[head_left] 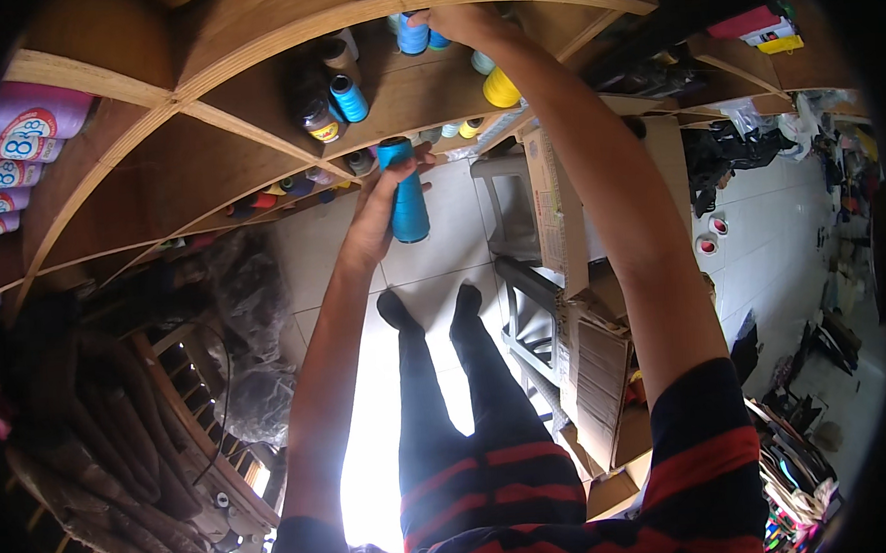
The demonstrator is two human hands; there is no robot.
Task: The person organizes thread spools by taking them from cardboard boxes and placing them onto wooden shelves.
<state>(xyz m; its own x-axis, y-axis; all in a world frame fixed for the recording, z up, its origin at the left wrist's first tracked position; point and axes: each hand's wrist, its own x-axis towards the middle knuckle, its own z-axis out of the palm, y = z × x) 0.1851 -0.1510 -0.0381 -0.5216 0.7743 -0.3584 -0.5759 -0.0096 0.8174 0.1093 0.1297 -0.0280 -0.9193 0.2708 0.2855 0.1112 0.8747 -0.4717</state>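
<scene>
My left hand (372, 215) is closed around a teal cone of thread (409, 210), held upright below the front of a wooden shelf. Up inside a shelf compartment, my right hand (462, 23) has its fingers at the top of a light blue thread spool (412, 38) and appears to grip it; part of the grip is hidden. Close by that hand stand a darker blue spool (438, 40) and a yellow thread cone (500, 88). Further left in the same row are a bright blue spool (349, 98) and a dark spool (321, 121).
The wooden shelf (245, 137) curves across the top, with purple packs (30, 138) at left. Cardboard boxes (599, 378) and a grey plastic stool (510, 208) stand at right. Brown cloth (103, 475) hangs at lower left beside clear plastic wrap (253, 387). White tiles (442, 257) cover the floor.
</scene>
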